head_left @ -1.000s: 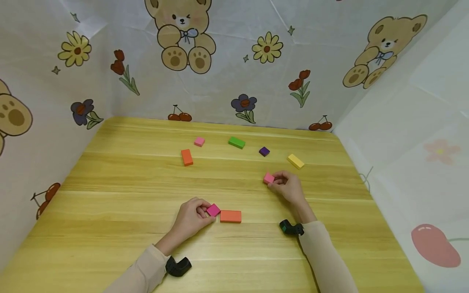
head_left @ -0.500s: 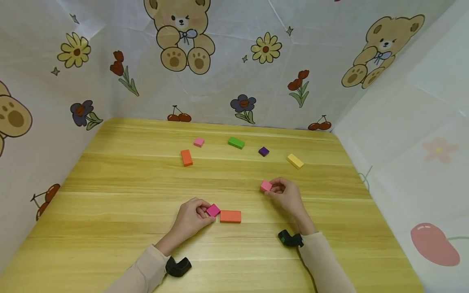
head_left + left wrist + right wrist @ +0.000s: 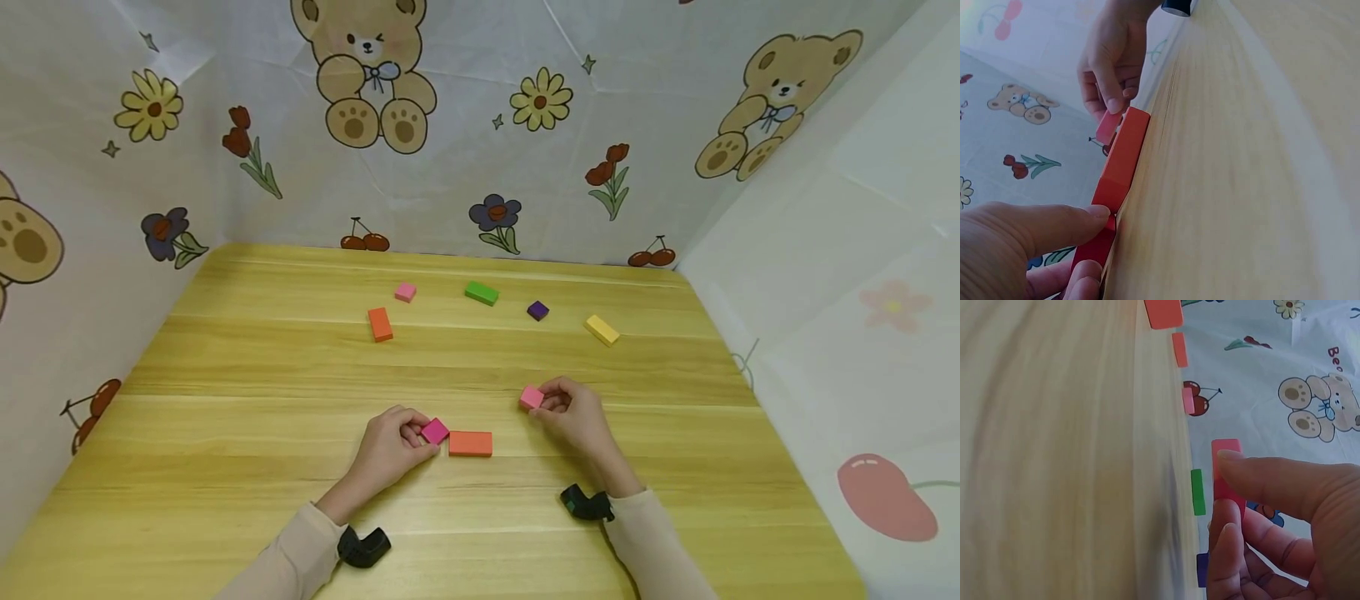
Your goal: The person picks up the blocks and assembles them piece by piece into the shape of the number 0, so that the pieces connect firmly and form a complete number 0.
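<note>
My left hand pinches a magenta square block that lies on the table. That block's corner meets the left end of an orange rectangular block, and the left wrist view shows the two end to end. Between thumb and fingertips, my right hand holds a pink block above the table, up and to the right of the orange one. In the right wrist view the thumb presses on this pink block's face.
Farther back on the wooden table lie a second orange block, another pink block, a green block, a purple block and a yellow block. Printed cloth walls rise behind and at both sides.
My right hand has brought the pink block toward me and to the left, nearer the orange block. The left hand and its magenta block stay in place.
</note>
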Demonstrator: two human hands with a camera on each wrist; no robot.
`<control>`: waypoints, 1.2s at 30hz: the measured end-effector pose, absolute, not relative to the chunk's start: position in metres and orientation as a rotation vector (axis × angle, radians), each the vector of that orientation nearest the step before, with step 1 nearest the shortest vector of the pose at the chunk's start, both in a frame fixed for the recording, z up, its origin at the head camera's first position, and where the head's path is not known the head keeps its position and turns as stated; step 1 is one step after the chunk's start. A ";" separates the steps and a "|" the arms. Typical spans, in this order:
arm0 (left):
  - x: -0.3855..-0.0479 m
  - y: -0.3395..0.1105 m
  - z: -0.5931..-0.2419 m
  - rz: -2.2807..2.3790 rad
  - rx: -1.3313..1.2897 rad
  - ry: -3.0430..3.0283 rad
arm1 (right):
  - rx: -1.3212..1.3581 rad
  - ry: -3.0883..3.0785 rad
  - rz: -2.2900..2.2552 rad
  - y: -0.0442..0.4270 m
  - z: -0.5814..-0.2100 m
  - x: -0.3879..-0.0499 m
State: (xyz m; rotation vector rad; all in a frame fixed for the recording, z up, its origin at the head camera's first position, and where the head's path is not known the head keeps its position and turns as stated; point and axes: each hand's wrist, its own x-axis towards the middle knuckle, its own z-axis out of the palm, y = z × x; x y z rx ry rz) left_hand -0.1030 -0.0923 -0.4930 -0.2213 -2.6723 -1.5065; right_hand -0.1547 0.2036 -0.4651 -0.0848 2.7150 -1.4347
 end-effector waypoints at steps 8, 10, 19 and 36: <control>-0.103 -0.093 -0.493 -1.499 -0.220 -2.680 | -0.089 2.706 -1.407 0.198 -0.465 -0.146; -0.103 -0.093 -0.493 -1.497 -0.221 -2.680 | -0.089 2.701 -1.409 0.196 -0.465 -0.143; -0.105 -0.094 -0.495 -1.485 -0.222 -2.683 | -0.140 2.684 -1.392 0.190 -0.465 -0.136; -0.103 -0.093 -0.494 -1.494 -0.222 -2.678 | -0.284 2.655 -1.320 0.184 -0.465 -0.128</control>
